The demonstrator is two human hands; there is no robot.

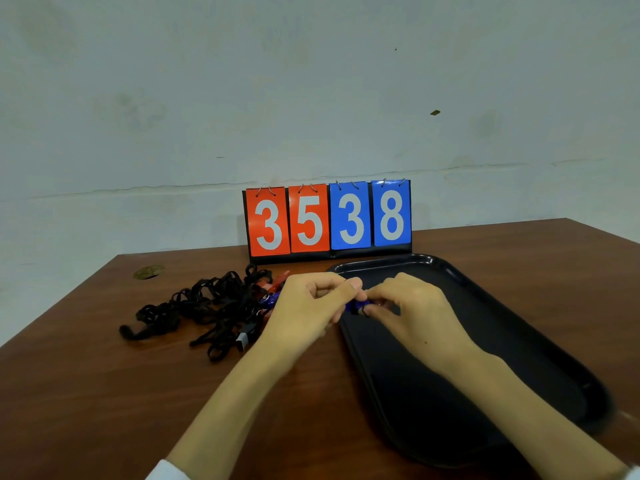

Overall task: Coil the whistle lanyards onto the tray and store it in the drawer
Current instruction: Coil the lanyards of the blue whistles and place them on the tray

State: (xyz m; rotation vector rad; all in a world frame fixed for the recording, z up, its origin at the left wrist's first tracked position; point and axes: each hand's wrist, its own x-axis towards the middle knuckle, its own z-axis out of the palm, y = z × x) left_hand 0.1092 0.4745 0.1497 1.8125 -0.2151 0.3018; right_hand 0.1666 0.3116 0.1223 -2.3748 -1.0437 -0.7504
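Observation:
A tangled heap of black lanyards (204, 306) with red and blue whistles lies on the brown table, left of centre. A black tray (519, 341) sits to the right, with nothing visible in it. My left hand (308, 306) and my right hand (412, 306) meet over the tray's near-left rim. Together they pinch a small blue whistle (356, 304) with a bit of black cord. Most of the whistle is hidden by my fingers.
A flip scoreboard (329, 220) reading 35 in red and 38 in blue stands at the table's back edge, just behind the tray. A round brass cable grommet (149, 271) sits at the back left. A pale wall rises behind the table.

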